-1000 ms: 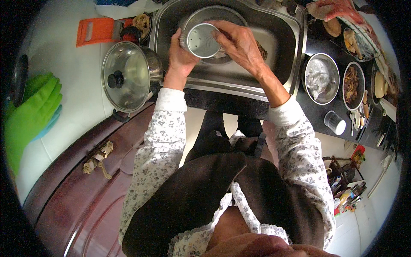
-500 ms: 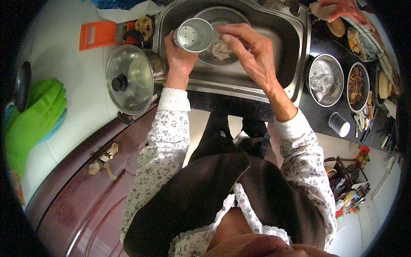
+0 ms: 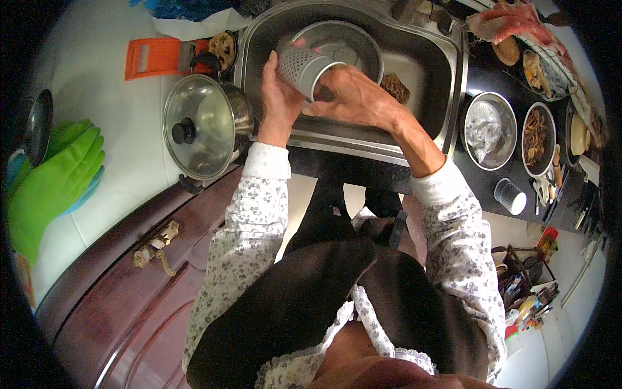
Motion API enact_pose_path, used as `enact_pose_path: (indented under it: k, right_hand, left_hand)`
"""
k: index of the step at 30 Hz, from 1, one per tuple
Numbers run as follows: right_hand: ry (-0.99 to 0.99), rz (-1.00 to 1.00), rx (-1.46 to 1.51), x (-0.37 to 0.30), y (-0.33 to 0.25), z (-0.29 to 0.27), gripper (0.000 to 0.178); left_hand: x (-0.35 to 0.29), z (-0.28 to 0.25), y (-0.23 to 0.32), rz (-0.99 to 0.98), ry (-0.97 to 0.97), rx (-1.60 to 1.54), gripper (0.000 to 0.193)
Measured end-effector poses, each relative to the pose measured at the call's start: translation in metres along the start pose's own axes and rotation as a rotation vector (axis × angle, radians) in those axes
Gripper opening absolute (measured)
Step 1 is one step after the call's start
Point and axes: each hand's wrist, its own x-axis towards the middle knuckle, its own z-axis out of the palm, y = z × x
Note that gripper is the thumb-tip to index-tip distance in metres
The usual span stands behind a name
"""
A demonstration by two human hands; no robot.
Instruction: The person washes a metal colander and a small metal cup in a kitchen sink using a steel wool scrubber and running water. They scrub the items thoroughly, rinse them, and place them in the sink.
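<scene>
The item under inspection is a grey, tapered cup with a perforated-looking wall and a smooth pale rim [image 3: 300,68], at the upper centre of the frame. It is tilted, mouth toward the lower right, above a stainless-steel sink [image 3: 427,65] and partly in front of a round grey bowl [image 3: 378,58] in it.

The left hand [image 3: 280,100] is curled around the cup's side, thumb along the left, fingertips showing beyond the far wall. The right hand [image 3: 363,97] has its fingers bent in at the mouth, thumb near the lower rim; whether they pinch anything inside is hidden.

Handling assessment: the cup appears light and stiff, thin metal or hard plastic; which, cannot be determined. Breakage seems unlikely, though a thin wall could dent under a hard squeeze. If wet, the smooth rim would probably slip; the textured wall should grip better. Recommended hold: around the mid-wall with one hand, leaving the mouth accessible to the other.
</scene>
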Motion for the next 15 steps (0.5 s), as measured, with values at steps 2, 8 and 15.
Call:
enact_pose_path:
  k: [2,8,15]
  right_hand:
    - [-0.013,-0.01,-0.095,-0.004,-0.006,0.0,0.055]
    - [0.157,-0.171,-0.251,-0.008,0.012,0.012,0.067]
    - [-0.091,-0.139,-0.355,-0.009,0.018,0.011,0.062]
  left_hand:
    - [0.002,0.0,-0.004,0.015,-0.015,0.082,0.06]
    - [0.0,0.008,-0.01,0.024,-0.018,0.148,0.054]
    - [0.001,0.001,-0.015,-0.036,0.027,0.201,0.058]
